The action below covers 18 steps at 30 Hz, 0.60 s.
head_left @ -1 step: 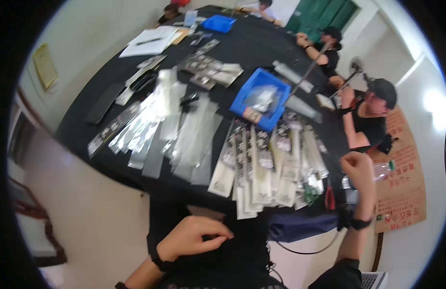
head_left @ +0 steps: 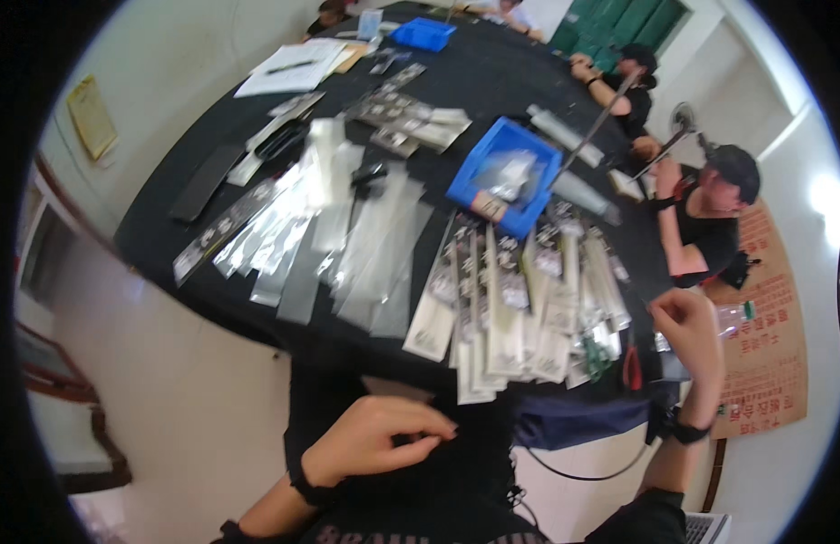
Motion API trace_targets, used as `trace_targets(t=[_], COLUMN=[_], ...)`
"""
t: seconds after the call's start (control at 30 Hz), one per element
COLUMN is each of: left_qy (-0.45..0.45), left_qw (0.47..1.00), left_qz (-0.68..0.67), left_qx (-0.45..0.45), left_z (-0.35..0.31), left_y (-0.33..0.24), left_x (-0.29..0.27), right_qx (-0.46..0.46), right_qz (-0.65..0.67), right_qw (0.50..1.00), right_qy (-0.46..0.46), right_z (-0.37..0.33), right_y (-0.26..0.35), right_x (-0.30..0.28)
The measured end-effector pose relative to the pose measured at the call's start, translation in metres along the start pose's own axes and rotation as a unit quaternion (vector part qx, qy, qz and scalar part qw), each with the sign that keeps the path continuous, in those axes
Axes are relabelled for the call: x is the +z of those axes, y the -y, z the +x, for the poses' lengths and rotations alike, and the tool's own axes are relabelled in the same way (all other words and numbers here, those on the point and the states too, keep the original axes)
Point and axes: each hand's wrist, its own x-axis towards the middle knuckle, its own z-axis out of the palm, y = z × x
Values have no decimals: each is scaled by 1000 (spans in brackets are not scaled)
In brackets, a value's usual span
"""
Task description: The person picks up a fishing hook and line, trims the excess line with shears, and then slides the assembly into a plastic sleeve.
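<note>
Black-covered tabletop [head_left: 492, 82] carries a fan of long printed packets [head_left: 506, 335] at its near edge, clear sleeves [head_left: 374, 263] just left of them, and a blue tray [head_left: 529, 216] behind. Left hand [head_left: 374, 440] hangs over the lap, nearest the packets, fingers curled toward thumb; right hand [head_left: 696, 335] is bent in a pinch near red-handled tool [head_left: 632, 370]. Cannot tell whether either grips anything thin.

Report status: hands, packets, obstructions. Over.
Left hand curled in front of table, right hand raised at its right; any hold unclear. Long packets overlapping along near edge. Blue tray close behind them, not on hands' side.
</note>
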Motion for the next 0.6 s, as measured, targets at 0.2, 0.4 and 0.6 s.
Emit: trace_targets(t=[0.2, 0.4, 0.6], left_qy=[-64, -8, -30], left_qw=[997, 984, 961], left_qz=[-37, -66, -135], left_qx=[31, -164, -240], left_z=[23, 33, 21], left_y=[-45, -42, -27], left_x=[2, 16, 26], right_qx=[-358, -351, -345], right_qz=[-37, -14, 28], right_qw=[911, 916, 923], right_qy=[202, 193, 166], right_z=[-69, -72, -71], right_y=[92, 114, 105], right_x=[34, 85, 103])
